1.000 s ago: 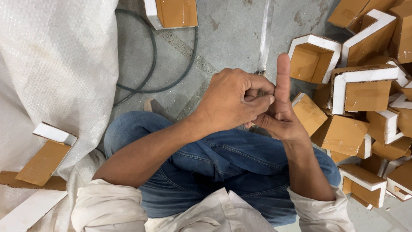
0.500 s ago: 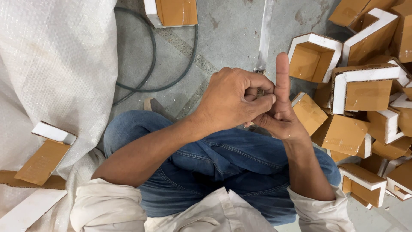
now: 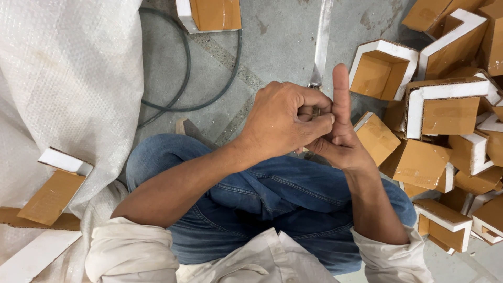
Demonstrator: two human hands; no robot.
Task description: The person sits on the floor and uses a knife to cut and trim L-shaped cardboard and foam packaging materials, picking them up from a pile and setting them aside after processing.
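Left hand [image 3: 285, 123] curled over right hand [image 3: 338, 139], forefinger upright, grasp hidden, clear tape strip [image 3: 320, 42], white-edged cardboard corner pieces [image 3: 443, 107]

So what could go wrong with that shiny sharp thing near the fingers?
The long shiny metal blade lies on the grey concrete floor, its near end hidden behind the left hand, so it might nick a finger. The right hand has one finger raised beside it. The dark rubber hose could snag a foot.
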